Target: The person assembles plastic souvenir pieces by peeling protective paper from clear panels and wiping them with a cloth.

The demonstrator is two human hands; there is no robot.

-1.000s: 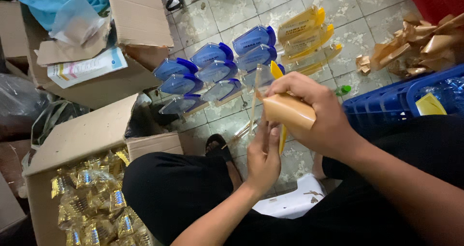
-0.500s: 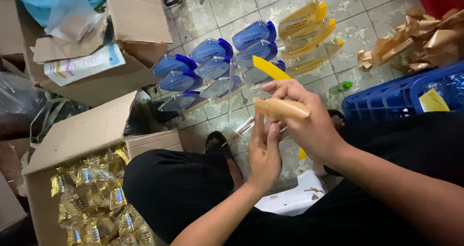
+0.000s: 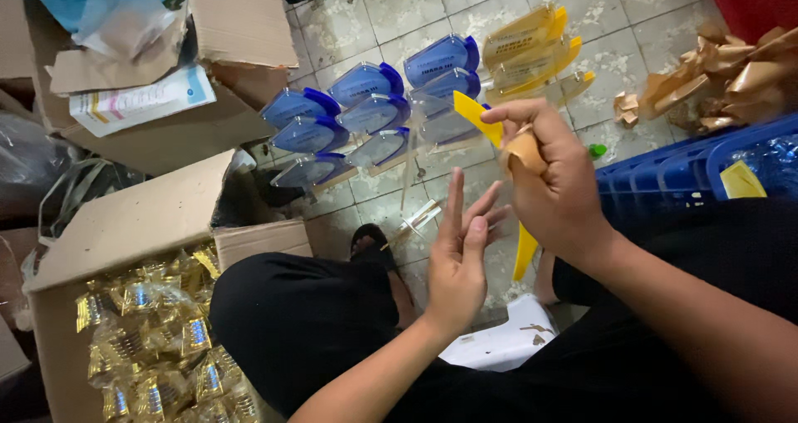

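Peeling brown film [image 3: 525,150] off a yellow-trimmed acrylic plaque [image 3: 490,153]: right hand [image 3: 555,192] clamped on it, left hand [image 3: 459,261] fingers spread; finished blue plaques [image 3: 366,111] lined up on tiles, gold-wrapped ones [image 3: 158,340] waiting boxed.

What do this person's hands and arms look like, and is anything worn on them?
Both hands are bare: the left hand and the right hand wear no gloves, and no rings or watch show. Both forearms are uncovered to the picture's edge, so no sleeves are visible. Below them the person wears black clothing.
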